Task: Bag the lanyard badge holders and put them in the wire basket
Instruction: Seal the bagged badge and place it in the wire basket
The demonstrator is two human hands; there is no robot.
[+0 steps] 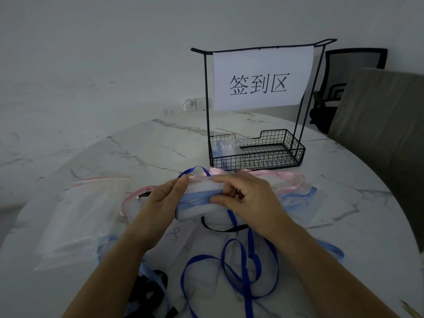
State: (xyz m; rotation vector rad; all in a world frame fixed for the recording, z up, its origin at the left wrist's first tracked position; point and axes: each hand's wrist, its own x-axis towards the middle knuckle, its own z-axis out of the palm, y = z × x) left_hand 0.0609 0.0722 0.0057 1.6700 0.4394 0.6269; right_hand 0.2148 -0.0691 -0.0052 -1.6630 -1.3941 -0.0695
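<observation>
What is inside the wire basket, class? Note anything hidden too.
At the left end of the wire basket stands a clear bag, a blue lanyard showing through. Its other contents are unclear.

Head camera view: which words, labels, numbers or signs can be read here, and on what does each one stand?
"签到区": large black characters on the white paper sheet hung from the top bar of the black wire basket.
No print shows on the clear plastic bag held by the left hand and the right hand, nor on the blue ribbon lanyard.
</observation>
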